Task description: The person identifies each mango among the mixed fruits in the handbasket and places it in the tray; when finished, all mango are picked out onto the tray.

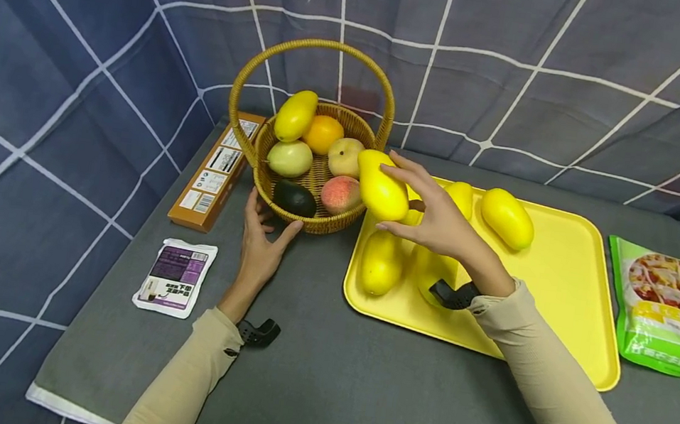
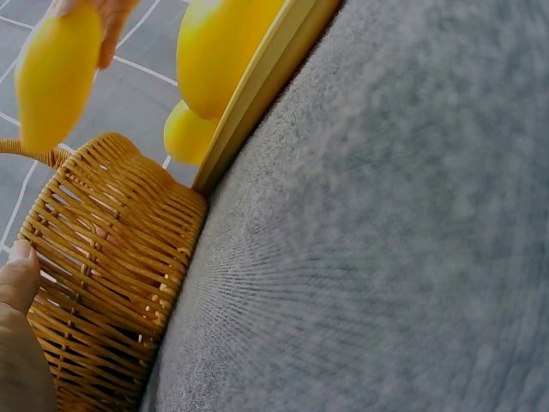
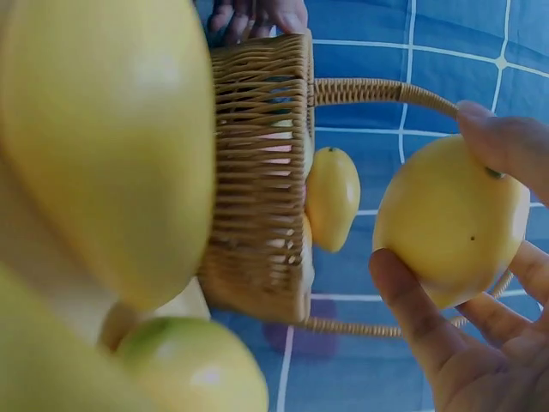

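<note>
My right hand (image 1: 436,217) holds a yellow mango (image 1: 380,187) between thumb and fingers, raised over the right rim of a wicker basket (image 1: 338,225). My left hand (image 1: 261,248) touches the basket's near-left outer side, its thumb lying against the weave in the left wrist view. Inside the basket are another mango (image 1: 296,116), an orange (image 1: 323,134), a pale green fruit (image 1: 290,159), a pale yellow fruit (image 1: 345,157), a peach (image 1: 341,194) and a dark green avocado-like fruit (image 1: 294,199). Several mangoes lie on the yellow tray (image 1: 550,283), partly hidden by my right hand and wrist.
The basket's tall handle (image 1: 320,43) arches above the fruit. A brown box (image 1: 216,174) stands against the basket's left side, with a white and purple packet (image 1: 175,278) nearer me. A green food bag (image 1: 668,312) lies right of the tray. Checked cloth (image 1: 434,88) hangs behind.
</note>
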Demonstrator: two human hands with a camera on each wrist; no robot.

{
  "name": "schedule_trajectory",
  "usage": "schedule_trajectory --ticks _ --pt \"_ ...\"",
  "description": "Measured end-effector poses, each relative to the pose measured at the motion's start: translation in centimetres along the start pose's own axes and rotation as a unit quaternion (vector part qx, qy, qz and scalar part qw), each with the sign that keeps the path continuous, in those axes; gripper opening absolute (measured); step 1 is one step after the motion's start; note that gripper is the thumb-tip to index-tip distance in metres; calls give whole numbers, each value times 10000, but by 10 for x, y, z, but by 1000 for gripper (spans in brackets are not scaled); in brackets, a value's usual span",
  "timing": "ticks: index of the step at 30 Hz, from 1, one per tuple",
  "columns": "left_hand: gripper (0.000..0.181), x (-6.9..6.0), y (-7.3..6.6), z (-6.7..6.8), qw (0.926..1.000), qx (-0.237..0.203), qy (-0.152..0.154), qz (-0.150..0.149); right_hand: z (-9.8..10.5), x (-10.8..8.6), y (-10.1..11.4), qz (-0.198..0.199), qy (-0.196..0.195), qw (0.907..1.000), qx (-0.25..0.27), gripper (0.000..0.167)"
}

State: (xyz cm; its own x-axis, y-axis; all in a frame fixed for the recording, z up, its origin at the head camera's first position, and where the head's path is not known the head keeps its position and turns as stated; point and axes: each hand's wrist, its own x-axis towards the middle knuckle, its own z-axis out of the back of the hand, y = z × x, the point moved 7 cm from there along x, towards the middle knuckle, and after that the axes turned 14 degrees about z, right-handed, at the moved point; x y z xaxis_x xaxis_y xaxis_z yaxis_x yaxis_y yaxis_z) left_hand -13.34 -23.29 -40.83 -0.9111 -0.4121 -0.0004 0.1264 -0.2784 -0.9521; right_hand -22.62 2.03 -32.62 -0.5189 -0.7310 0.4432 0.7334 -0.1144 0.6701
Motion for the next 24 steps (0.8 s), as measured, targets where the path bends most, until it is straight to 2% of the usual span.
schedule_trajectory --ticks 3,9,11,14,20,24 --pt "92 2 4 -2 10000 9 12 -10 7 -17 -2 -178 -137 9997 -113 79" --pt "96 16 34 -7 10000 19 -60 -21 20 -54 -5 -511 -431 9972 -326 78" --pt "96 17 38 -7 10000 26 -75 10 25 -66 -6 -529 -531 9963 -431 79" --pt "96 17 40 -7 9999 -6 -125 26 33 -84 -8 -561 -667 9945 -588 80" --pt "95 18 39 -4 9997 -81 -193 -129 49 -121 -13 -772 -877 9871 -1095 85" --pt "95 19 38 -4 9998 -62 -168 -126 59 -146 -15 -788 -1078 9836 -1216 87"
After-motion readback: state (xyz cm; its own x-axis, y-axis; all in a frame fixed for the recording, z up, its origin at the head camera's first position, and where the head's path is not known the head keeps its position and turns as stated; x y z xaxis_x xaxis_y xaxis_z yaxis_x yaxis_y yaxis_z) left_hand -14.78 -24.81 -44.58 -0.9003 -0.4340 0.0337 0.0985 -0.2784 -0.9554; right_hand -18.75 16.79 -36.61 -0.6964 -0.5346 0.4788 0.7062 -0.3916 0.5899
